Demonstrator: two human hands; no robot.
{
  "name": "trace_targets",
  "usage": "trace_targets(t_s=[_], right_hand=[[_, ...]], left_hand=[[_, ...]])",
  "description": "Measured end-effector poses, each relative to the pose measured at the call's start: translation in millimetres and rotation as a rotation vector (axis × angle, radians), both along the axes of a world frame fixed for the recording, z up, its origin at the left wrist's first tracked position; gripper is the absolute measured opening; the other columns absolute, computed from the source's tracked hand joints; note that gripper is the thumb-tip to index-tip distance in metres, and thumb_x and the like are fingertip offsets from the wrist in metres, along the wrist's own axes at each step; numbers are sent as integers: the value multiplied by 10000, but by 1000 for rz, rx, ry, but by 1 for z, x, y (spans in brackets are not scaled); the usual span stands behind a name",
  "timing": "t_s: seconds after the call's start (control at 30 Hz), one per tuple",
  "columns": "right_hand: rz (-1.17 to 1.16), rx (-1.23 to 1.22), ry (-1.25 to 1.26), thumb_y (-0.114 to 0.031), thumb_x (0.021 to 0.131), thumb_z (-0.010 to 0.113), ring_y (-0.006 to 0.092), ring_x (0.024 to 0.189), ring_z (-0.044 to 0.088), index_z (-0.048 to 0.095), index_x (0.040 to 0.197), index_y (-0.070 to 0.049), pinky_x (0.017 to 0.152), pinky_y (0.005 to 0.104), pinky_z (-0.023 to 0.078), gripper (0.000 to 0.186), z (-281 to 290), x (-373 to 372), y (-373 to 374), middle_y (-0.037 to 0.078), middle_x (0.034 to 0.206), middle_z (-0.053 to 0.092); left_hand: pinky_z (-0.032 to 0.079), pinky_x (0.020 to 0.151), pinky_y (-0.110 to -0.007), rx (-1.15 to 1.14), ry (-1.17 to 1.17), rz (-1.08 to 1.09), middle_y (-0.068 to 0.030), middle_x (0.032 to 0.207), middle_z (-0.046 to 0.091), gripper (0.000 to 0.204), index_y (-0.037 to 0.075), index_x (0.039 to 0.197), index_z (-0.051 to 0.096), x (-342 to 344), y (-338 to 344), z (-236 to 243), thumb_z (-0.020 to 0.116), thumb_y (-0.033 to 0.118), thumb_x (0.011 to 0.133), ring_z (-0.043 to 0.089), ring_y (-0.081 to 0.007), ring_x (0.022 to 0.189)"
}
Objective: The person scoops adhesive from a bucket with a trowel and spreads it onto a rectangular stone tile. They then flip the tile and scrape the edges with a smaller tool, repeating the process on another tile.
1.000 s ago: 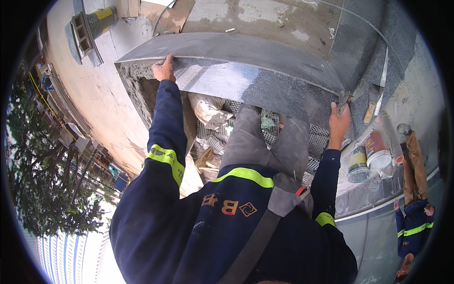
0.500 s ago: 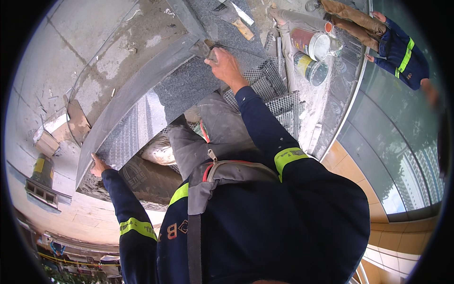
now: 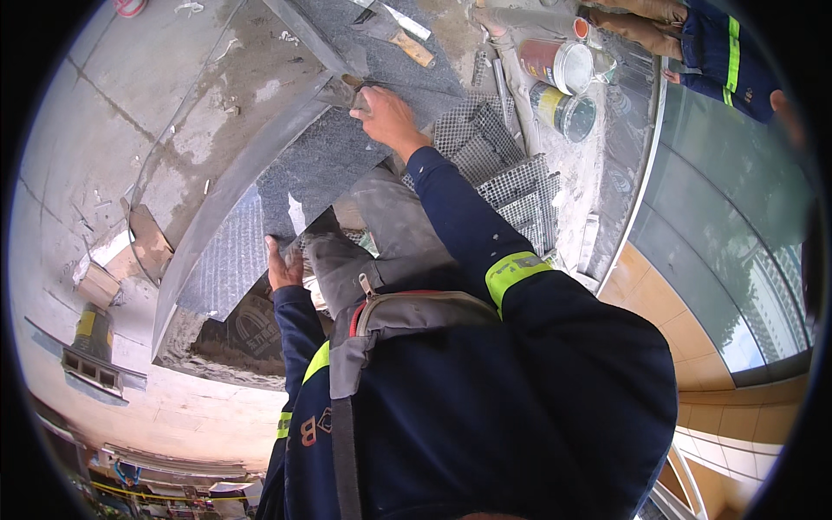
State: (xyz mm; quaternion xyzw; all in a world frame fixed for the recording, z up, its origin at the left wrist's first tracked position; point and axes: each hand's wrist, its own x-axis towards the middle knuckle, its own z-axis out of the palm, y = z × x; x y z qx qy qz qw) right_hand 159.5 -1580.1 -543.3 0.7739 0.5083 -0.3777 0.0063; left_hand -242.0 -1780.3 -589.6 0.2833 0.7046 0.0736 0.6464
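Observation:
A speckled grey stone slab (image 3: 329, 152) lies across the work in front of my lap, along a long grey stone edge strip (image 3: 217, 199). My left hand (image 3: 284, 264) is closed on the slab's near edge, thumb uppermost, its fingers partly hidden. My right hand (image 3: 388, 121) is closed at the slab's far right end on a small grey tool (image 3: 348, 84), whose shape is partly covered by the fingers. Under the slab's left end, rough mortar (image 3: 195, 342) and a dark printed piece (image 3: 247, 334) show.
Grid-patterned sheets (image 3: 511, 195) lie right of my legs. Beyond are buckets (image 3: 563, 113) and a wooden-handled tool (image 3: 412, 49). A co-worker (image 3: 719, 61) is at upper right, near glass panels (image 3: 693, 208). A hollow block (image 3: 91, 373) and cardboard (image 3: 147, 238) are at left.
My left hand has moved from the slab's left end rightward along its near edge, toward my legs. My right hand stays at the right end. The view has swung round since a second ago.

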Motion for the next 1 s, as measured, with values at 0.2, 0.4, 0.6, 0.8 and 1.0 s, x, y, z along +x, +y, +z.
trace_targets(t_s=[0.2, 0.4, 0.6, 0.8, 1.0], right_hand=[[11, 152, -19, -288, 959, 774, 432, 1190, 652, 650, 1168, -19, 974, 531, 533, 362, -1, -9, 2, 199, 1182, 690], [22, 168, 5, -273, 944, 780, 423, 1161, 652, 642, 1132, -32, 970, 540, 529, 336, -8, 3, 0, 192, 1144, 681], [115, 168, -1, -262, 931, 788, 421, 1180, 639, 641, 1153, -21, 988, 532, 523, 359, -6, -8, 4, 196, 1159, 685], [156, 222, 10, -252, 936, 786, 440, 1107, 653, 643, 1158, -13, 935, 542, 520, 356, -17, 0, 1, 208, 1112, 684], [244, 277, 97, -319, 948, 792, 466, 1116, 646, 609, 1200, 11, 950, 539, 517, 454, -21, 11, -3, 243, 1146, 679]], left_hand=[[434, 1203, -445, -391, -427, 788, -275, 1643, 285, 1094, 24, 1671, 226, 142, 44, -18, 872, 474, 912, 359, -379, 1522], [426, 1180, -537, -547, -253, 1160, -196, 1501, 553, 879, 82, 1542, 479, 221, 83, -4, 891, 498, 887, 458, -363, 1451], [466, 1144, -552, -374, -365, 1289, -127, 1438, 628, 756, 66, 1459, 552, 241, 82, -13, 888, 452, 903, 590, -349, 1328], [547, 1014, -656, -322, -94, 1546, -213, 1546, 483, 1159, -2, 1574, 227, 245, 103, -3, 1014, 255, 763, 642, -390, 1236], [531, 1049, -628, -340, -37, 1633, -230, 1552, 475, 1181, -27, 1560, 225, 252, 113, -8, 1019, 299, 748, 614, -396, 1284]])
